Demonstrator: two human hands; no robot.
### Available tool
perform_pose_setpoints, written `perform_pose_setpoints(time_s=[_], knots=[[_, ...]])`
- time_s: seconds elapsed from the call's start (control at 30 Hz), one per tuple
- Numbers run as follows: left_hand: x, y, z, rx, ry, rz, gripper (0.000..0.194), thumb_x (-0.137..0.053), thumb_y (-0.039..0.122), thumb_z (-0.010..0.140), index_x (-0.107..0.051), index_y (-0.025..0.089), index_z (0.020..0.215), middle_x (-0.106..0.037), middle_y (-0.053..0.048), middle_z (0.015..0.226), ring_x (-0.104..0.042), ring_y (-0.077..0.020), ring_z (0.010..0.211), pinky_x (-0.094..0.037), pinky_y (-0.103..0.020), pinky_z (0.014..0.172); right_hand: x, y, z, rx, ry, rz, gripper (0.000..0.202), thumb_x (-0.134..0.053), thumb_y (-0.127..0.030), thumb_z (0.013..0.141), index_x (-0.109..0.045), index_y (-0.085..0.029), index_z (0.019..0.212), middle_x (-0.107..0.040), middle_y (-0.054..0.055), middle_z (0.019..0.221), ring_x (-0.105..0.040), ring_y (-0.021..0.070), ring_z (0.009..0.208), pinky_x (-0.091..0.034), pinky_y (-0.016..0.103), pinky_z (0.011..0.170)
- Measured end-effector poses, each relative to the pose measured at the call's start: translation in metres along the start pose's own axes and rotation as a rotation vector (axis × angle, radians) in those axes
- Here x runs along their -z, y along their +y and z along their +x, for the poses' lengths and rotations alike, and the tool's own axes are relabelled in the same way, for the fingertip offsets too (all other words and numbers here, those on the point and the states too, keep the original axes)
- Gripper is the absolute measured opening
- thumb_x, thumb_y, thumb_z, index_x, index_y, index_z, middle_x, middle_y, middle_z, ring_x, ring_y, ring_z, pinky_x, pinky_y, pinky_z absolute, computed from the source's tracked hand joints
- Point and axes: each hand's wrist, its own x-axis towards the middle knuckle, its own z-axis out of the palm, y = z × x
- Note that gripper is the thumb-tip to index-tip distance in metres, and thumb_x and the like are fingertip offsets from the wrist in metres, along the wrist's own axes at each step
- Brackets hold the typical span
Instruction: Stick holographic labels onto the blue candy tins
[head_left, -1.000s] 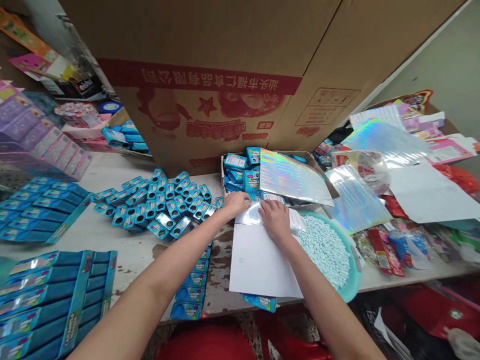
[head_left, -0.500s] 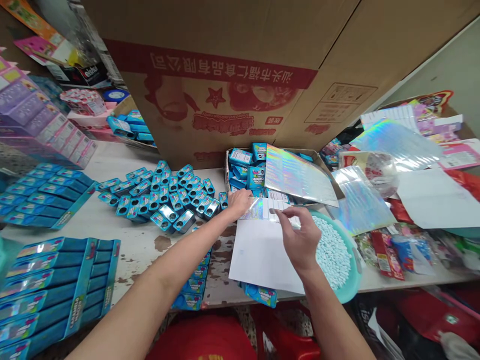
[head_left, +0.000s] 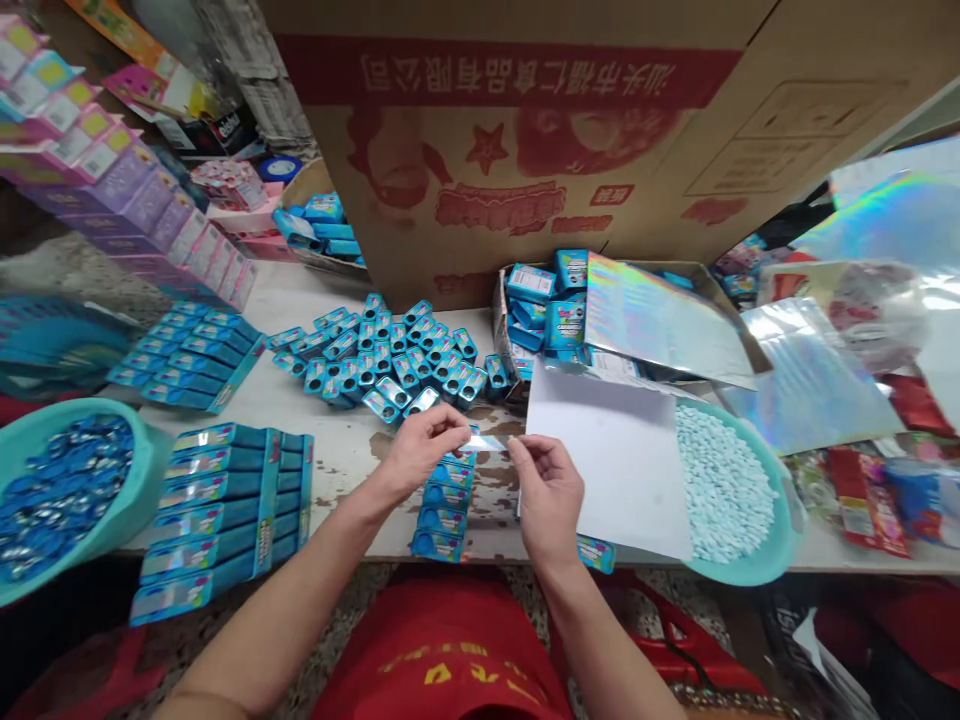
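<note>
A small shiny, rainbow-tinted strip [head_left: 487,443] stretches between my two hands over the table. My left hand [head_left: 425,447] pinches its left end between thumb and fingers. At the other end, the closed fingertips of my right hand [head_left: 551,490] grip the strip. Just below it lies a row of blue candy boxes [head_left: 441,520], partly covered by my left fingers and the strip. To the right of my right hand, a white paper sheet [head_left: 607,460] overlaps a turquoise basin [head_left: 787,520] filled with pale blue candies [head_left: 724,485].
Many small blue boxes [head_left: 397,355] stand grouped behind my left hand. An open carton [head_left: 504,330] of blue packs carries a holographic sheet [head_left: 660,320]. Stacked display boxes [head_left: 217,500] and a basin [head_left: 142,470] of blue-wrapped pieces are left. A large cardboard box [head_left: 420,250] rises behind.
Both hands have moved down and left from the carton's front edge, off the white sheet, to above the row of blue boxes. The view has shifted left, showing the left basin.
</note>
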Motion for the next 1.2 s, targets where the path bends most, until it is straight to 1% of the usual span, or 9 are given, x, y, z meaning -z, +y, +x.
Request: perform_pose_setpoints(time_s=[0.07,0.13,0.27,0.4,0.5,0.6,0.8,1.03,1.2], knots=[[0.019,-0.015,-0.011,0.065,0.026,-0.01,0.022,-0.062,0.037,0.072,-0.057,0.016,0.077,-0.052,0.004,0.06,-0.05,-0.01,0.059,-0.041,-0.022,0.058,-0.016,0.018,-0.015,-0.109,-0.06,0.046,0.023,-0.065,-0.038,0.074,-0.059,-0.017,0.079,-0.063,0.0,0.072,-0.058,0.0134,0.068,-0.047,0.027,0.066],[0.026,-0.031,-0.023,0.126,0.055,-0.057,0.025,-0.061,0.037,0.072,-0.058,0.016,0.084,-0.051,0.004,0.059,-0.05,-0.0101,0.059,-0.041,-0.022,0.06,-0.028,0.034,-0.026,-0.189,-0.084,0.082,0.024,-0.066,-0.038,0.074,-0.059,-0.017,0.08,-0.063,0.001,0.073,-0.058,0.0137,0.069,-0.047,0.027,0.067],[0.023,-0.066,-0.036,0.212,0.103,-0.114,0.031,-0.064,0.036,0.067,-0.06,0.014,0.088,-0.052,0.004,0.062,-0.05,-0.0107,0.061,-0.039,-0.022,0.059,-0.038,0.062,-0.039,-0.277,-0.054,0.094,0.025,-0.068,-0.038,0.07,-0.059,-0.017,0.079,-0.061,0.0,0.072,-0.057,0.0134,0.069,-0.046,0.026,0.067],[0.026,-0.092,-0.036,0.211,0.149,0.113,0.026,-0.063,0.032,0.064,-0.064,0.016,0.084,-0.049,0.005,0.058,-0.047,-0.0115,0.058,-0.035,-0.022,0.055,-0.04,0.089,-0.047,-0.345,-0.02,0.086,0.028,-0.069,-0.04,0.066,-0.059,-0.016,0.077,-0.062,0.001,0.072,-0.057,0.015,0.071,-0.045,0.029,0.069],[0.03,-0.098,-0.034,0.228,0.12,0.313,0.02,-0.059,0.031,0.067,-0.066,0.017,0.081,-0.052,0.004,0.058,-0.049,-0.0128,0.058,-0.034,-0.023,0.056,-0.043,0.106,-0.055,-0.351,0.01,0.04,0.029,-0.067,-0.042,0.067,-0.059,-0.016,0.077,-0.062,0.001,0.072,-0.056,0.0156,0.07,-0.045,0.029,0.069],[0.029,-0.097,-0.033,0.228,0.104,0.458,0.012,-0.057,0.027,0.069,-0.064,0.018,0.071,-0.056,0.003,0.059,-0.051,-0.0134,0.061,-0.033,-0.023,0.056,-0.045,0.118,-0.062,-0.278,0.049,-0.102,0.028,-0.063,-0.044,0.07,-0.061,-0.017,0.077,-0.062,0.003,0.076,-0.056,0.0167,0.073,-0.043,0.03,0.07],[0.03,-0.103,-0.024,0.214,0.079,0.563,0.012,-0.053,0.024,0.074,-0.063,0.018,0.071,-0.06,0.002,0.064,-0.053,-0.0138,0.063,-0.033,-0.022,0.057,-0.047,0.132,-0.059,-0.085,0.168,-0.342,0.03,-0.062,-0.047,0.071,-0.067,-0.017,0.073,-0.056,0.006,0.085,-0.052,0.0207,0.088,-0.04,0.033,0.081],[0.041,-0.11,-0.011,0.207,-0.007,0.696,0.014,-0.051,0.023,0.077,-0.064,0.018,0.075,-0.063,0.0,0.069,-0.054,-0.0156,0.065,-0.032,-0.023,0.057,-0.056,0.143,-0.051,-0.14,0.22,-0.355,0.024,-0.065,-0.041,0.066,-0.068,-0.018,0.069,-0.051,0.005,0.086,-0.049,0.0219,0.089,-0.036,0.036,0.087],[0.042,-0.122,-0.003,0.181,-0.017,0.672,0.012,-0.05,0.021,0.076,-0.06,0.017,0.072,-0.063,-0.002,0.072,-0.055,-0.0167,0.069,-0.034,-0.024,0.06,-0.06,0.145,-0.046,-0.212,0.22,-0.36,0.018,-0.066,-0.035,0.063,-0.067,-0.018,0.065,-0.046,0.005,0.085,-0.047,0.022,0.091,-0.035,0.035,0.088]])
